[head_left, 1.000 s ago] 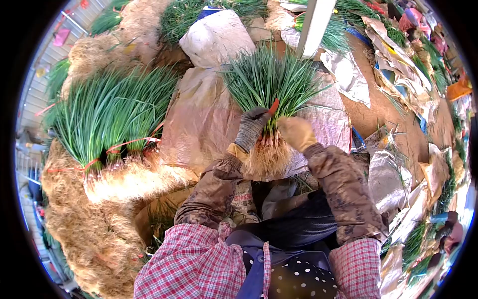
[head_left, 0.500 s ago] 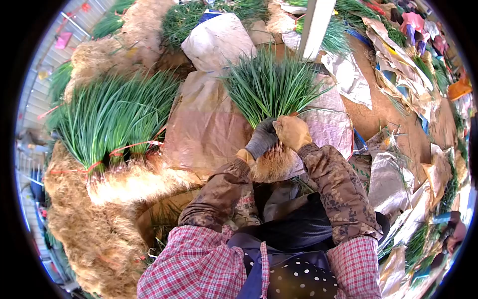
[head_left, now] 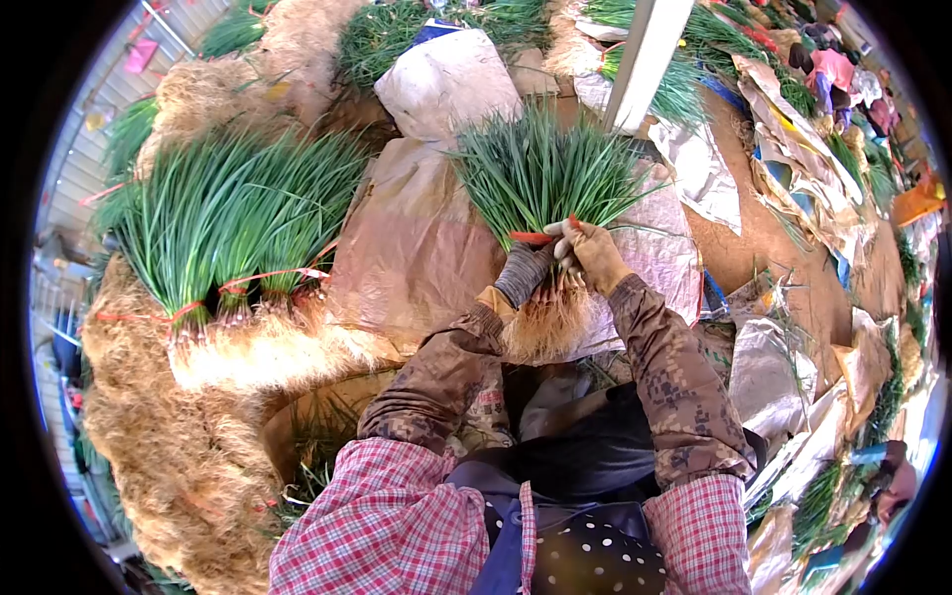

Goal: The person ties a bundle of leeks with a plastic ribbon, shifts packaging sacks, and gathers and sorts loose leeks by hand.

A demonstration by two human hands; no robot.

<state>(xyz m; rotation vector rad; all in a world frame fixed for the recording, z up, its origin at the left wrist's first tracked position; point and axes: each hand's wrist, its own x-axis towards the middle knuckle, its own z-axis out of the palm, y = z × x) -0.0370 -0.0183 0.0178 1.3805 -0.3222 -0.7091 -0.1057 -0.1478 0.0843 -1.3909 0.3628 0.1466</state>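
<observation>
The person sat bent over a green bundle (head_left: 545, 178) of long-leaved plants, which lay on a spread sack (head_left: 412, 243) with its leaves pointing away and its pale roots toward the lap. The left hand (head_left: 526, 273), in a grey glove, was against the bundle's neck, a bit of red tie (head_left: 533, 238) showing just above it — whether those fingers gripped stems or tie, I couldn't tell. The right hand (head_left: 595, 253), in a tan glove, was close beside it, fingers drawn together on the tie. Off to the person's left stood a row of tied bundles (head_left: 233, 233), red bands round their lower stems. Beyond the spread sack sat a bulging white sack (head_left: 451, 84) — near a slanting pale post (head_left: 645, 64).
</observation>
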